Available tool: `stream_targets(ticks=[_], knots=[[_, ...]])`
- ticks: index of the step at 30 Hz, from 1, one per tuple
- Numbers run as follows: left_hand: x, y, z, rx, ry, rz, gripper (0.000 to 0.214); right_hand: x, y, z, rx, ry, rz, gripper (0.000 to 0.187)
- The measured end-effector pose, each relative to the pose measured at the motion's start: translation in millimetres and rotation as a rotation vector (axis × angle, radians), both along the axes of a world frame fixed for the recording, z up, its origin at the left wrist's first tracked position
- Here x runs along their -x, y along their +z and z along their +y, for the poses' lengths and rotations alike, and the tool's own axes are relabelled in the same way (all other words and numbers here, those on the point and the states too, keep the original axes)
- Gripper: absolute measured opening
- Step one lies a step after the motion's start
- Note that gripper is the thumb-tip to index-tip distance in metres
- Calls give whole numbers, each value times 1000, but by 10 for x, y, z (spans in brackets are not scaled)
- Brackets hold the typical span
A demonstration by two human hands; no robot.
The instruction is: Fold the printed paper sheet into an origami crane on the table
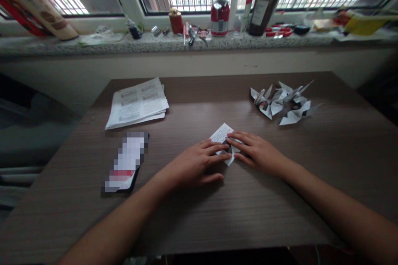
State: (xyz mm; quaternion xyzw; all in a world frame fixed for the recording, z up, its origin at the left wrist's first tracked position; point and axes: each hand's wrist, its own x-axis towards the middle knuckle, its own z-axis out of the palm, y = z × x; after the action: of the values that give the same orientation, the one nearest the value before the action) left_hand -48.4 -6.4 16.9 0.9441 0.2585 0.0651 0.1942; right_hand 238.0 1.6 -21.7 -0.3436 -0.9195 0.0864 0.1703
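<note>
A small folded piece of printed white paper [221,133] lies on the dark wooden table [199,215] near its middle. My left hand [194,165] lies flat with fingers stretched out, its fingertips pressing the paper's left part. My right hand [256,152] comes in from the right, fingers extended and pressing on the paper's right side. The fingertips of both hands meet over the paper, and its near half is hidden beneath them.
A stack of printed sheets [138,102] lies at the back left. A phone [126,161] rests to the left of my hands. Several folded paper cranes [284,102] are heaped at the back right. The windowsill [174,41] behind holds cans, bottles and small tools.
</note>
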Motion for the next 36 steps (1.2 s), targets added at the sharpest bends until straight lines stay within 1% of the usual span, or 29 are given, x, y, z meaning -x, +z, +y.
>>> stream_targets(ticks=[6, 12, 17, 20, 24, 26, 36], knots=[[34, 1, 47, 58, -25, -76, 53, -14, -14, 24, 15, 24, 10, 48], [40, -11, 42, 13, -73, -78, 42, -5, 6, 22, 40, 26, 12, 49], [22, 4, 40, -3, -65, -84, 39, -8, -4, 26, 46, 25, 27, 51], [20, 12, 38, 8, -70, -67, 44, -11, -10, 27, 54, 26, 28, 51], [15, -9, 12, -5, -15, -10, 67, -3, 4, 28, 66, 15, 27, 48], [6, -23, -2, -17, 13, 12, 72, 3, 17, 31, 81, 13, 41, 46], [-24, -118, 15, -59, 57, -11, 58, 9, 33, 55, 138, -2, 133, 41]])
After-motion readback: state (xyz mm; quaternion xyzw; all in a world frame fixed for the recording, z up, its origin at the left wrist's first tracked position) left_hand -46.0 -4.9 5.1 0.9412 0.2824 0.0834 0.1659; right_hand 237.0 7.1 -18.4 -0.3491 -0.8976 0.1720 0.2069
